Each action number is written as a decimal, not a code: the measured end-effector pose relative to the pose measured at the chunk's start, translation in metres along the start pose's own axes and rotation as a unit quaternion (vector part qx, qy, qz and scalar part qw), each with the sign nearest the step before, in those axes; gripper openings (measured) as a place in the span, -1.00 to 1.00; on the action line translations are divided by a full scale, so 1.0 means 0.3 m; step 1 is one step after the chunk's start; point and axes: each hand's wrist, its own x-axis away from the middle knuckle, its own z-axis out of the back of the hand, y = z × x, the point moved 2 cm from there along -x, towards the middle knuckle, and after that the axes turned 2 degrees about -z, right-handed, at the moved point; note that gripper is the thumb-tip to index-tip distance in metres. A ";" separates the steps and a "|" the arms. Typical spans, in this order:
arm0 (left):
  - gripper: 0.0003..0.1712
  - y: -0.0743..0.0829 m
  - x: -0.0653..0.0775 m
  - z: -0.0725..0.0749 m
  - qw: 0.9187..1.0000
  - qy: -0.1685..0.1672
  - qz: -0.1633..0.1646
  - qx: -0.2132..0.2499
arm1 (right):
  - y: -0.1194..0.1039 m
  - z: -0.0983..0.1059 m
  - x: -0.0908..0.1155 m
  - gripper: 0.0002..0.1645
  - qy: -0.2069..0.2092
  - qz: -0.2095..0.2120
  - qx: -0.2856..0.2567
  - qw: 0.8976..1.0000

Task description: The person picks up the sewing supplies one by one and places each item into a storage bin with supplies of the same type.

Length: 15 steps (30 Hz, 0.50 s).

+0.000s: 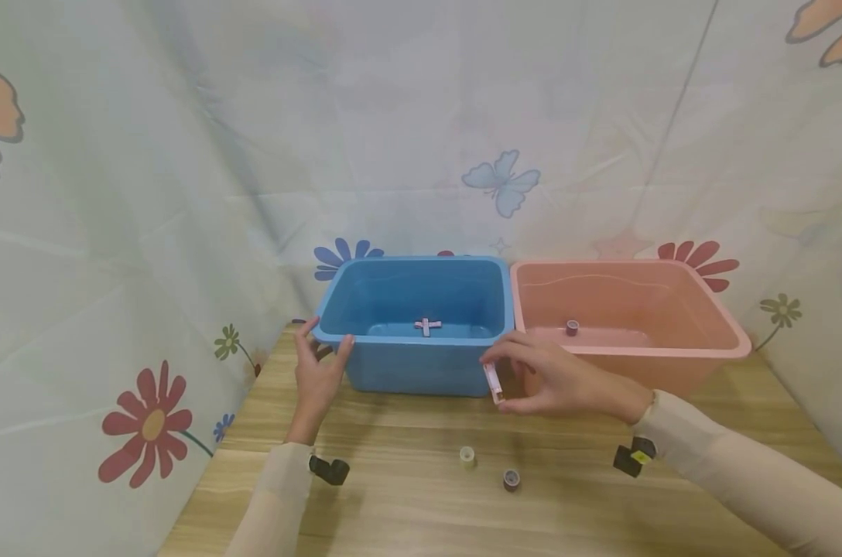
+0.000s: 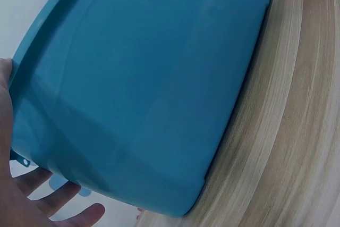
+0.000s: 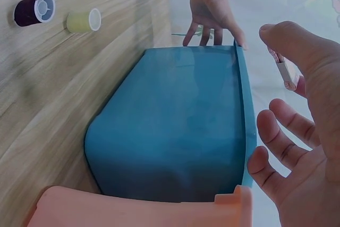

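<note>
My right hand (image 1: 549,375) pinches a small, slim pink-and-white bundle (image 1: 494,382), which looks like a thread skein with a paper band, between thumb and fingertips. It is held just outside the front right corner of the blue bin (image 1: 421,363). At that bin's front left corner, my left hand (image 1: 319,377) holds the rim, thumb at the front and fingers along the side. Inside the blue bin lie pink thread skeins (image 1: 427,326) forming a cross. A yellow thread spool (image 1: 467,456) and a dark purple thread spool (image 1: 511,480) stand on the table.
A pink bin (image 1: 630,352) sits directly right of the blue one, with a dark spool (image 1: 572,328) inside. Both rest on a wood-grain table (image 1: 400,503). Behind them hangs a pale curtain (image 1: 393,155) printed with flowers and butterflies.
</note>
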 end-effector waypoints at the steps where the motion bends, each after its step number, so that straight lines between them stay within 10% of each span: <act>1: -0.08 0.000 0.000 0.000 1.000 -0.001 0.000 0.000 | 0.000 0.001 -0.001 -0.30 0.000 0.000 0.000 1.000; 15: -0.09 -0.010 -0.002 -0.006 1.000 -0.001 -0.008 0.006 | 0.008 0.020 -0.019 -0.28 0.005 -0.019 0.014 1.000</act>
